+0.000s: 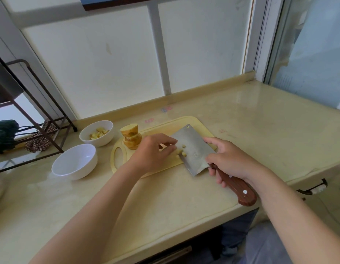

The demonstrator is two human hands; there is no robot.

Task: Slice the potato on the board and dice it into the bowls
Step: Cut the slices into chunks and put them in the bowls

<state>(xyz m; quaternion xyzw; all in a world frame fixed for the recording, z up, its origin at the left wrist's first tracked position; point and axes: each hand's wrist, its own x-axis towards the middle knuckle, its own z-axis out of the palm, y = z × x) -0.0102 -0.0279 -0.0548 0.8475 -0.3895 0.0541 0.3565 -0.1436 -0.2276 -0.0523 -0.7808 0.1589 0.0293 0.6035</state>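
R hand (228, 159) grips cleaver (192, 147) by its wood handle, blade on board (195, 122). L hand (154, 153) pinches potato pieces (183, 150) w/ curled fingers, touching the blade. Uncut potato (131, 137) stands at board's 10 o'clock. At 9 o'clock, far bowl (100, 141) has dice; near bowl (74, 162) just beside it.

right hand (230, 159) grips cleaver (192, 149); left hand (154, 153) touches potato dice (182, 149) on board (165, 130).
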